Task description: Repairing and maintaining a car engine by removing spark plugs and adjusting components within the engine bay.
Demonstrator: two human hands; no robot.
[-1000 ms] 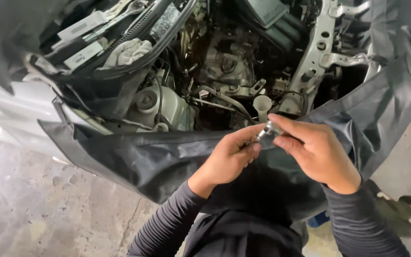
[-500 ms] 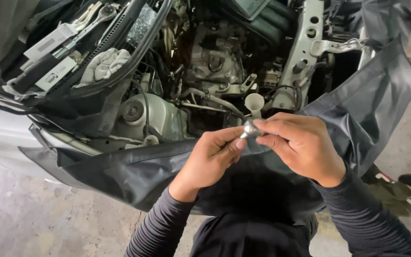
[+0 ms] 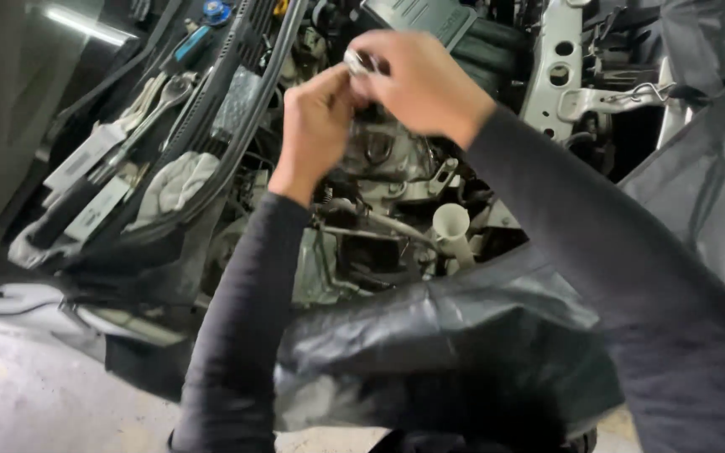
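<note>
**Small part worked between both hands above the engine**

Fingertips of the right hand (image 3: 425,84) and left hand (image 3: 316,126) pinch a small shiny metal fitting (image 3: 356,60), raised above the open engine bay (image 3: 379,210). Best kept gripped firmly there: a slip would drop it among the hoses. Below stand a white plastic funnel (image 3: 451,226), a crumpled white rag (image 3: 174,184) and a black fender cover (image 3: 430,335).
</note>
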